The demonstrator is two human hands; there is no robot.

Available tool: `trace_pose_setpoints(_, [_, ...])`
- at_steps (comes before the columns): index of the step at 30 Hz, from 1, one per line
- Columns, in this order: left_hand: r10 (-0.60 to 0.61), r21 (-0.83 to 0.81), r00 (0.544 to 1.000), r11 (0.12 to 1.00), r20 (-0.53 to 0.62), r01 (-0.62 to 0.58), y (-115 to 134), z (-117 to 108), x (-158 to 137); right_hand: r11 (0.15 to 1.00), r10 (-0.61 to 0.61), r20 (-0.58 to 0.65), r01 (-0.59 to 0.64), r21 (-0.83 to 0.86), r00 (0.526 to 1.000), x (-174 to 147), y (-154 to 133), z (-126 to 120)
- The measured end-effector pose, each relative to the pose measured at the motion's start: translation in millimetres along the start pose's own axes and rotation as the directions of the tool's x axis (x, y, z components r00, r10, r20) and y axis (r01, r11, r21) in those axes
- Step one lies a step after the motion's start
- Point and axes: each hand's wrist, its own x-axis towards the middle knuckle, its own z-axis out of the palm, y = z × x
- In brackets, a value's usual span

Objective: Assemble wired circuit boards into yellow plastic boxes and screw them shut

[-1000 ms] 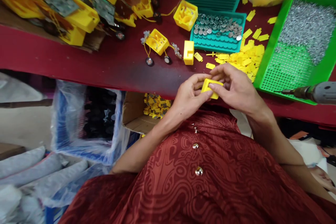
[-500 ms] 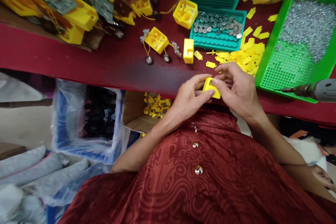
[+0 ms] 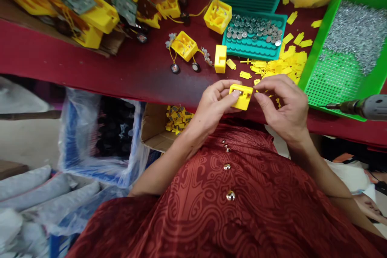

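My left hand grips a small yellow plastic housing at the table's front edge. Its thumb presses on metal parts inside the housing's opening, and the far fingers are hidden underneath. Just right of the housing is my right hand, its thumb and forefinger tips curved toward each other with a narrow gap. Nothing can be made out between them. Beyond the hands lie loose yellow tabs. A teal tray of button cells stands behind, with a yellow housing upright beside it.
At right, a green basket holds small metal pieces, and an electric screwdriver reaches over it. Wired yellow housings lie left of the tray. Below the table edge are a carton and a plastic-lined blue crate.
My right hand has moved off the housing to the right. The housing has turned in my left hand, so its opening with metal parts shows more fully.
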Motion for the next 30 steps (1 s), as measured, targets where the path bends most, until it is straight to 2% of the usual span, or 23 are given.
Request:
trace_pose_setpoints(6, [-0.030,-0.050,0.999,0.998,-0.030,0.029,0,1,2,0.999,-0.038,-0.035,0.037,-0.018,0.999,-5,3,9])
trace_pose_setpoints(11, [0.007,-0.053,1.000,0.999,0.020,-0.006,1,1,0,0.999,-0.038,0.025,0.038,0.011,0.999,-8,6,12])
trace_pose_setpoints(13, [0.013,-0.031,0.999,0.999,0.040,-0.011,1,0,-1,0.999,0.007,0.050,-0.009,0.053,0.999,-9,7,14])
trace_pose_setpoints(17, [0.047,-0.011,0.998,0.999,0.042,-0.046,0,-2,-3,0.947,0.202,0.099,-0.220,0.236,0.974,-10,9,19])
trace_pose_setpoints(22, [-0.009,-0.072,0.999,0.997,0.044,0.012,1,-3,-3,0.864,0.250,0.147,-0.289,0.413,0.957,-8,8,25])
trace_pose_setpoints(26, [-0.029,-0.105,1.000,0.994,-0.007,0.028,0,-4,-1,0.840,0.313,0.116,-0.331,0.430,0.943,-7,6,26])
trace_pose_setpoints(30, [0.028,-0.069,1.000,0.997,-0.004,-0.028,-1,-5,2,0.863,0.326,0.149,-0.358,0.355,0.933,-3,3,21])
